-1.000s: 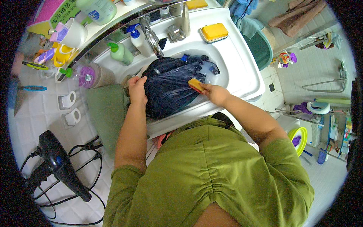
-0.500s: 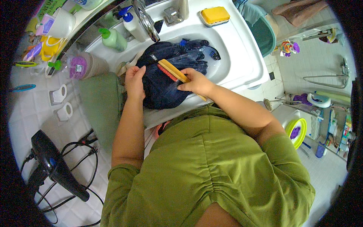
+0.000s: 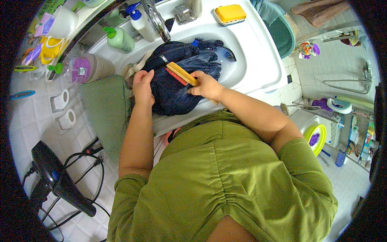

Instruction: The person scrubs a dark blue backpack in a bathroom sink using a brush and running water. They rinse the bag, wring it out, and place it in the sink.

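Note:
A wet dark navy bag point(image 3: 171, 94), like a backpack with a blue clip and a pale strap, lies bunched in the white sink point(image 3: 264, 66) and hangs over its front edge. My left hand point(image 3: 143, 88) pinches the bag's left side between thumb and fingers. My right hand point(image 3: 206, 86) grips a scrubbing brush point(image 3: 182, 73) with a yellowish wooden back and red bristles. The bristles rest on the bag's upper face, just right of my left hand. Soapy water shows at the basin's right side. The brush handle is partly hidden under my right hand.
Behind the bag stand the faucet point(image 3: 159, 26), a green pump bottle point(image 3: 121, 40) and a white pump bottle point(image 3: 141, 25). A yellow soap bar point(image 3: 229, 14) sits in a dish on the rim. To the left hangs a black hair dryer point(image 3: 60, 181) with looped cords.
The brush and my right hand have shifted slightly to the left and up across the bag. My left hand keeps its hold in nearly the same place.

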